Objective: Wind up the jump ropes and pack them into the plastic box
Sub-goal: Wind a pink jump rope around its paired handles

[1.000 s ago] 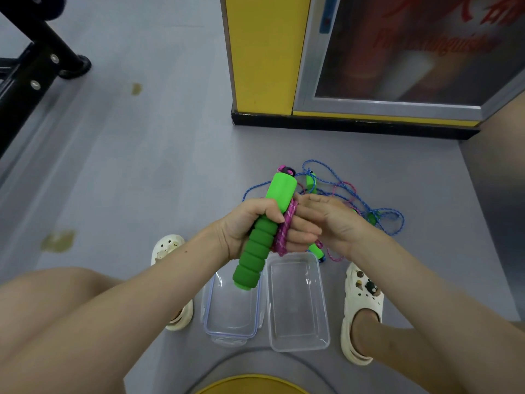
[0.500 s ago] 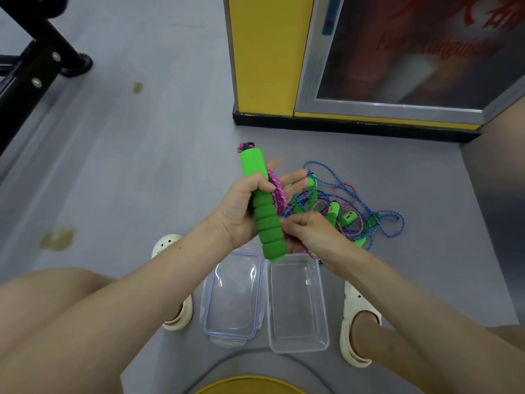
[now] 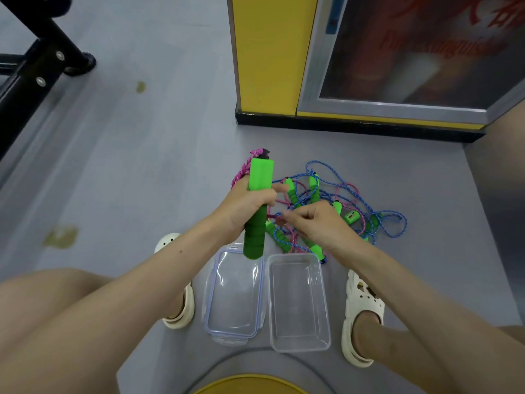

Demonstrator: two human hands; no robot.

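Green handle (image 3: 257, 206) in left hand (image 3: 245, 207); upright

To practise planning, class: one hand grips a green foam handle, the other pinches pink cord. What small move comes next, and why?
Probably the right hand should loop its pinched pink braided cord round the green foam handle: the left hand grips it upright, cord trails loose on the floor, the clear plastic box is empty.

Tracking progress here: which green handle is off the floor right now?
The handle gripped upright in the left hand, with pink rope at its top end. The other handles lie in the rope tangle on the floor.
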